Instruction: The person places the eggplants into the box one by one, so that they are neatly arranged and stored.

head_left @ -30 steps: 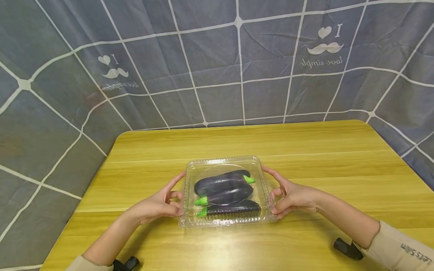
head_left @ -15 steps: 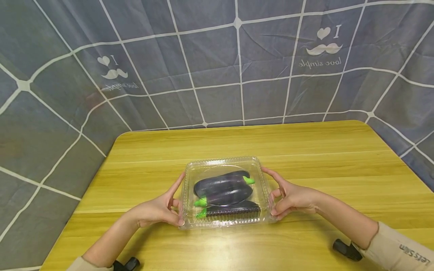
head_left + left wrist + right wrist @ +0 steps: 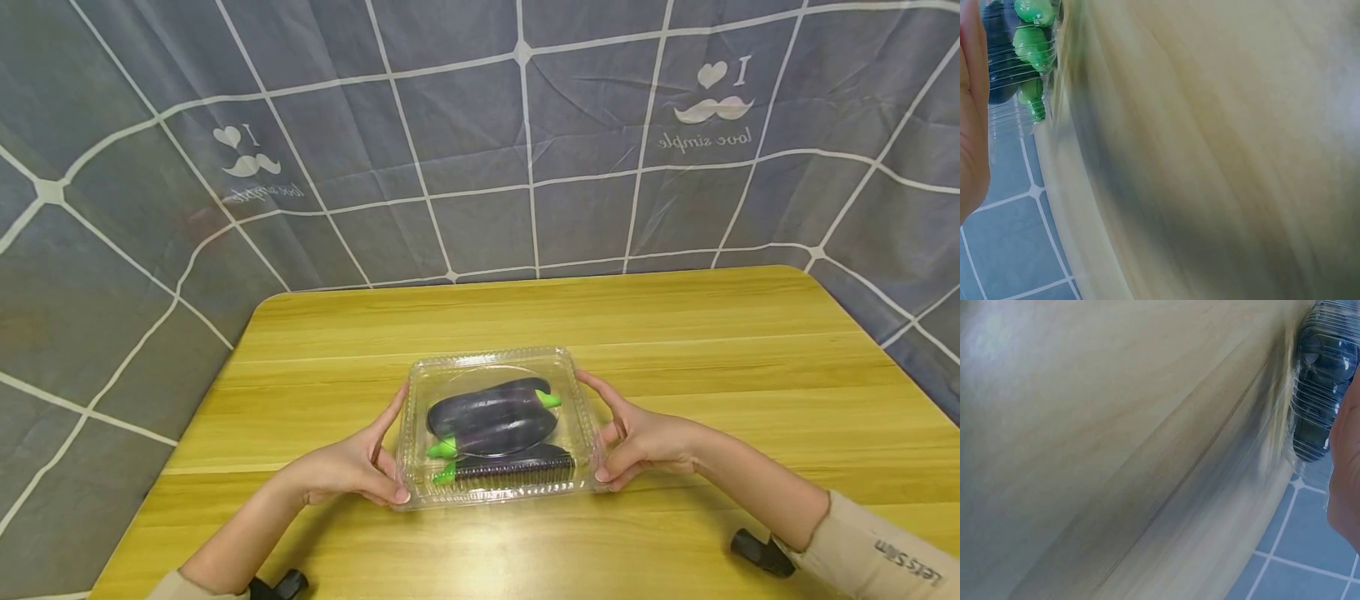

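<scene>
A clear plastic clamshell container (image 3: pixel 491 360) is at the middle of the table in the head view, its lid down. Several dark purple eggplants (image 3: pixel 495 421) with bright green caps lie inside. My left hand (image 3: pixel 352 467) grips its left side, thumb at the near corner and index finger stretched along toward the back. On the opposite side my right hand (image 3: pixel 652 437) holds it the same way, thumb near the front right corner. The left wrist view shows the green caps (image 3: pixel 1032 47) through the ribbed wall; the right wrist view shows the dark eggplant ends (image 3: pixel 1322 369).
The wood-grain table (image 3: pixel 637 325) has rounded far corners. A grey curtain (image 3: pixel 480 225) with white grid lines hangs behind it and at both sides. Black wrist-mounted devices (image 3: pixel 761 552) sit under both forearms, by the beige sleeves (image 3: pixel 862 542).
My left thumb has shifted slightly toward the container's near corner, and the left fingers behind it show less. The container stays almost in place, and the right hand keeps its hold.
</scene>
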